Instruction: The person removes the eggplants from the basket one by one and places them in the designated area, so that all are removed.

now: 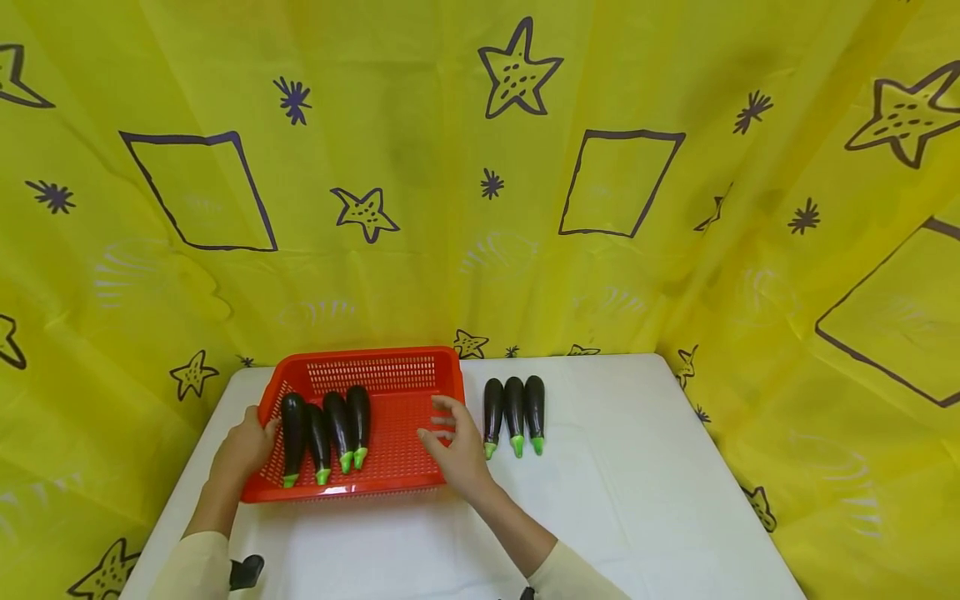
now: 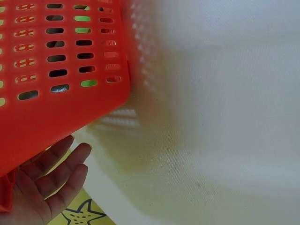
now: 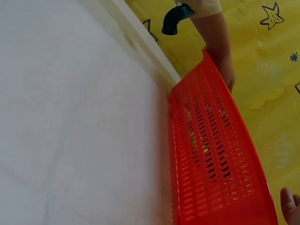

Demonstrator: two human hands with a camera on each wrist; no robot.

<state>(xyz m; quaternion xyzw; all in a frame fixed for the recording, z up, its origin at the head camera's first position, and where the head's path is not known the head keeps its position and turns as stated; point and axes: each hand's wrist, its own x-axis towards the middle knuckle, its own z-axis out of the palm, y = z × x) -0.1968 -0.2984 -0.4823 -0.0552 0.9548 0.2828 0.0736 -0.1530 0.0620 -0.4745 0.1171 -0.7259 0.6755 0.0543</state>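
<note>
A red perforated plastic basket [image 1: 405, 429] sits on the white table, with several dark eggplants [image 1: 339, 421] lying side by side in its left half, green stem ends toward me. My left hand [image 1: 246, 442] grips the basket's left rim, thumb over the top; in the left wrist view its fingers [image 2: 61, 164] reach along under the rim. Over the basket's right end is my right hand [image 1: 461, 454], fingers spread and loosely bent, holding nothing. In the right wrist view, part of this hand [image 3: 291, 208] shows just beyond the rim. Three more eggplants [image 1: 514, 408] lie in a row right of the basket.
The white-covered table [image 1: 615, 483] extends to the right and in front of the basket. Yellow curtain [image 1: 450, 283] with drawn stars and squares surrounds the back and sides. A black strap piece [image 1: 246, 572] sticks out near the left sleeve.
</note>
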